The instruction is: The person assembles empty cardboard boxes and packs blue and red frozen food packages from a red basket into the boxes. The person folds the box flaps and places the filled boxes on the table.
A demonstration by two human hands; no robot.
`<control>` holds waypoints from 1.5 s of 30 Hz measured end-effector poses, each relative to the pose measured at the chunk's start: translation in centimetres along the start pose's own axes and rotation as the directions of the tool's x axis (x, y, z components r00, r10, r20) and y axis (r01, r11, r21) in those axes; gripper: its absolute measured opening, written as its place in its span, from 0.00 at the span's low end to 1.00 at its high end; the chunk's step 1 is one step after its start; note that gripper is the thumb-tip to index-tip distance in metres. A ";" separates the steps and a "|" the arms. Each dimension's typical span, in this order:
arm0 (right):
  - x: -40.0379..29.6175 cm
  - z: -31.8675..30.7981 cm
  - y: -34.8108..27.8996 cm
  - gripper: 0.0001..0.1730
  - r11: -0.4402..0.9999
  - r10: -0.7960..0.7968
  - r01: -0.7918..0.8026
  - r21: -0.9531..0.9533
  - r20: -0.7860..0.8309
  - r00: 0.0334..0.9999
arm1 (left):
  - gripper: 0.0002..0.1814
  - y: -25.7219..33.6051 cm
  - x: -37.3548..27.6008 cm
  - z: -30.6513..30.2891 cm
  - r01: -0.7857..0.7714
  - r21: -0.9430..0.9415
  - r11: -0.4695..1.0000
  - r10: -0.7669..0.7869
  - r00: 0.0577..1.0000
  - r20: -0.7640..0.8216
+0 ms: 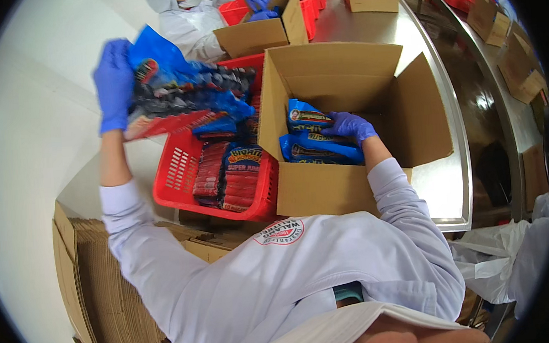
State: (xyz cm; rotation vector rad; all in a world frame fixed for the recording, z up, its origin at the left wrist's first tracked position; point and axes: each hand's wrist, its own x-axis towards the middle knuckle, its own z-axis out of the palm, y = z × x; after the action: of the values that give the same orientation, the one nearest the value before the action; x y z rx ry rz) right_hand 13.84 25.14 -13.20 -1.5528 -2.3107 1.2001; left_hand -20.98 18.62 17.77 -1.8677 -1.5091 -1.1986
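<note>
In purple-blue gloves, both my hands are in view. My left hand (pixel 114 84) is raised at the left, gripping the edge of blue-and-red plastic hotdog packs (pixel 170 90), which are blurred; how many it holds I cannot tell. Beneath them is a red plastic basket (pixel 167 190) with more hotdog packs (pixel 242 178) lying inside. Right of the basket stands an open cardboard box (pixel 325 187). Inside it my right hand (pixel 352 126) touches blue hotdog packs (pixel 320 147) standing along its left side. Its fingertips are partly hidden, so a firm grip cannot be made out.
The box sits on a stainless steel table (pixel 445 194). Across from me a masked co-worker (pixel 190 23) has gloved hands in another cardboard box (pixel 257 36). Flattened cartons (pixel 116 285) are stacked at my left. A second steel counter (pixel 500 87) holds boxes at the right.
</note>
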 end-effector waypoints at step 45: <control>7.5 -3.6 6.6 0.17 0.983 0.176 -0.111 0.147 -0.581 0.795 | 0.39 14.3 -19.8 31.1 -0.093 -0.146 0.985 0.173 0.504 0.846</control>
State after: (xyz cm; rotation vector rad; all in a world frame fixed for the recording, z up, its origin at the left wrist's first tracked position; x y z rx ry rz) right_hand 16.86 34.38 -17.48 -1.7686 -1.7195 0.6920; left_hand 2.68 28.00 -12.52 -2.7988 -1.6953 -0.1592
